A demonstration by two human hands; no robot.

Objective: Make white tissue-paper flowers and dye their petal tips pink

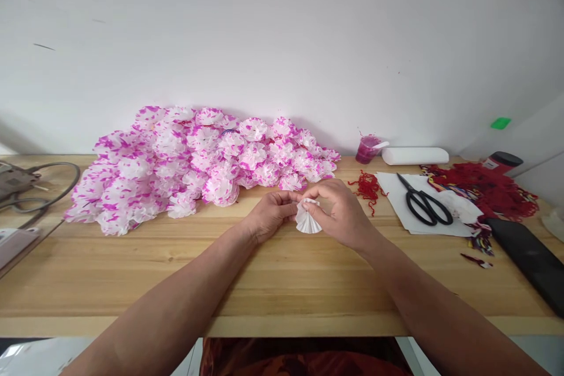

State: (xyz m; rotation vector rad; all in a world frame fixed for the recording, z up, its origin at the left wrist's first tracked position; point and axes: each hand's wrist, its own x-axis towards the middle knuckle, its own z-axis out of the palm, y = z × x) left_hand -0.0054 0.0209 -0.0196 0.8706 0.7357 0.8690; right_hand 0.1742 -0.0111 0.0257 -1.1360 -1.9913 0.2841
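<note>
A small white pleated paper fan (309, 220) is held between my two hands over the middle of the table. My left hand (274, 212) is closed, its fingertips pinching the fan's gathered left side. From the right, my right hand (341, 211) pinches the same paper near its top, the thumb lying across the folds. The lower edge of the pleats spreads out toward me. Behind my hands lies a large heap of white paper flowers (220, 185) with magenta-stained edges. Red yarn pieces (368, 188) lie just beyond my right hand.
At right, black scissors (425, 202) rest on white paper sheets (394, 191). Near the wall stand a cup of purple liquid (366, 150) and a white roll (415, 156). Red yarn (484, 188), a dark-lidded jar (504, 161) and a black phone-like slab (531, 261) sit farther right. Cables (48, 167) lie left.
</note>
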